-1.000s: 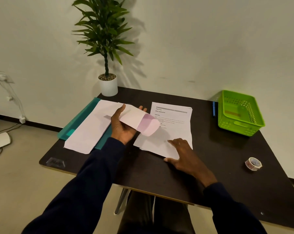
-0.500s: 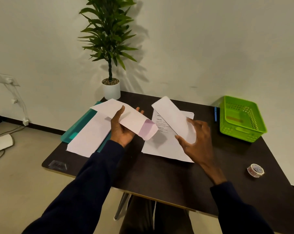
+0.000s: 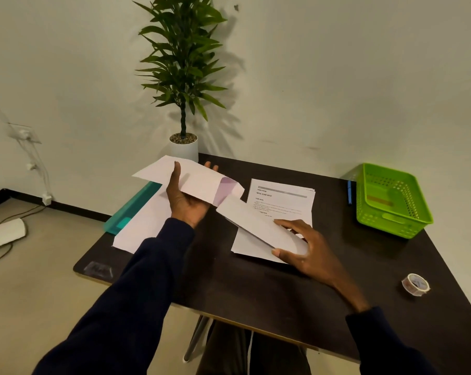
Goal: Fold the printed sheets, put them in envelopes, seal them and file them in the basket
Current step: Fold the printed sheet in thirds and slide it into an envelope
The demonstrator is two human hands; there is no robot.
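An envelope (image 3: 201, 182) is being held above the table (image 3: 256, 293) by the left hand (image 3: 187, 204), thumb curled over the top face & fingers clamped underneath. Its open mouth, w/ a purplish inner lining showing, is being pointed to the right. A folded sheet (image 3: 256, 226) is being pinched at its near end by the right hand (image 3: 307, 253), thumb on the near edge, fingers across the top. Its far end is being kept just at the envelope's mouth; whether it is inside cannot be told. The folded sheet is being carried slanted above the stack of printed sheets (image 3: 285, 201), which is lying flat at table centre.

At the far right corner the green basket (image 3: 391, 209) is sitting, w/ a blue pen (image 3: 349, 192) just beside its left wall. A tape roll (image 3: 415, 285) is lying near the right edge, well apart from the hands. At left, white paper (image 3: 142, 228) is resting on a teal folder (image 3: 137, 207). A potted plant (image 3: 184, 77) is standing at the table's back edge.
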